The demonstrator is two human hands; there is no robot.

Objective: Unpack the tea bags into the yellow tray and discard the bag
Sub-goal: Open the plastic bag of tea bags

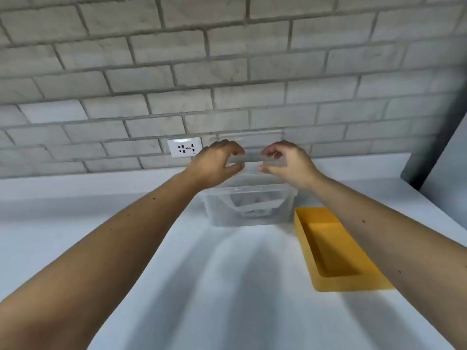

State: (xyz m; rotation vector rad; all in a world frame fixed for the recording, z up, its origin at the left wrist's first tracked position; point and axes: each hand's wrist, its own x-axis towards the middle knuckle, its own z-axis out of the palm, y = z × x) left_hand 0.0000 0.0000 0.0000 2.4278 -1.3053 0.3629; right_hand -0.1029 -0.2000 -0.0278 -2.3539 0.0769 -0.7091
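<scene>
Our left hand point(214, 162) and right hand point(288, 162) pinched a clear plastic lid point(250, 159) over the transparent box point(219, 215) beside the rectangular yellow tray point(341, 282).

The left hand point(214, 164) and right hand point(289, 162) each pinch one end of a blurred clear plastic strip point(250, 159) above a clear box point(252, 219). A yellow tray point(304, 238) lies just right of the box on the white counter point(227, 286).

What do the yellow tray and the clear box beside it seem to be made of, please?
Yellow tray: likely moulded plastic, matte; uniform opaque colour, rounded inner corners. Clear box: probably transparent plastic, smooth; crumpled white contents show through its walls. The lid that left hand and right hand grip looks alike, though blurred.
</scene>
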